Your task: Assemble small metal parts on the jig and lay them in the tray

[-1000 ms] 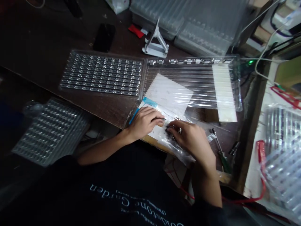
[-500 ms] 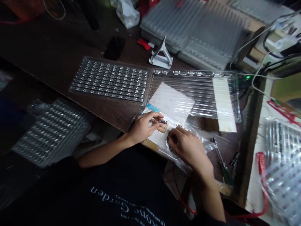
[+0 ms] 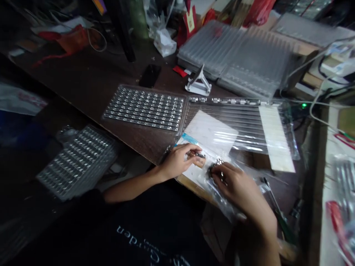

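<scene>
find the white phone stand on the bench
In the head view, the white phone stand sits upper centre on the dark workbench, right of a black phone.

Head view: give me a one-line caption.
Left hand pinches a small dark part over white paper; right hand holds metal bits in clear plastic bag.

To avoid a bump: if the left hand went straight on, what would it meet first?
The left hand would likely meet the small dark component at its fingertips; past that, metal parts in the clear plastic bag, though depth is unclear.
</scene>
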The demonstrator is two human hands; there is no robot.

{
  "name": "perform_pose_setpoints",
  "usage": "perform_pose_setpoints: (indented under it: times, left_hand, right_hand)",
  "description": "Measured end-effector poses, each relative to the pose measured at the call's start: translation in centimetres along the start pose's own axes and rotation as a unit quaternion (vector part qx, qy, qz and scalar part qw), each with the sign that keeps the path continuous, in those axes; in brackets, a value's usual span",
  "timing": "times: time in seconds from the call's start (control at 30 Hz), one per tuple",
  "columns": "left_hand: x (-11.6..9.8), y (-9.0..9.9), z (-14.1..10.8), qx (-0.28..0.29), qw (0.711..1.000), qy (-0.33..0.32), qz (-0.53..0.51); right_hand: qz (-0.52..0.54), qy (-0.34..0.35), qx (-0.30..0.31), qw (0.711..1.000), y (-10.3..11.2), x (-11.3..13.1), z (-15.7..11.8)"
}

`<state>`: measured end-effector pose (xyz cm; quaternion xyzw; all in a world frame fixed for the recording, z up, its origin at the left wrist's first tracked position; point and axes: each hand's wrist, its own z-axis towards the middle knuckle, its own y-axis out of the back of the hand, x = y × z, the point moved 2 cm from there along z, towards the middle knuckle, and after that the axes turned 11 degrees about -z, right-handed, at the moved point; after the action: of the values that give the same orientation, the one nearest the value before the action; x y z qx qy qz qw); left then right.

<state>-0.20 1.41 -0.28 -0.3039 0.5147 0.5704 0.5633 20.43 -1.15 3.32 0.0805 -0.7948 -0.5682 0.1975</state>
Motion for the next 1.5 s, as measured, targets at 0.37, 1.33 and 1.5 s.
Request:
perform_pose_setpoints:
  times: [0.37,1.33,1.5]
  left_hand:
    - [-0.1,0.1,0.3,0.02,1.0,0.002,0.0]
    - [-0.5,1.1,0.5,-0.005,0.999,-0.001,-0.041]
    - [-1.0,3.5,1.4,0.005,1.0,-0.027,0.015]
  right_hand:
    - [0.214,0.102,0.093,0.967,1.6,0.3,-1.4]
    - [0.162,0.023,-0.064,0.985,0.3,1.0,1.2]
    - [0.109,0.048,-0.119,0.986,-1.5,2.9,2.7]
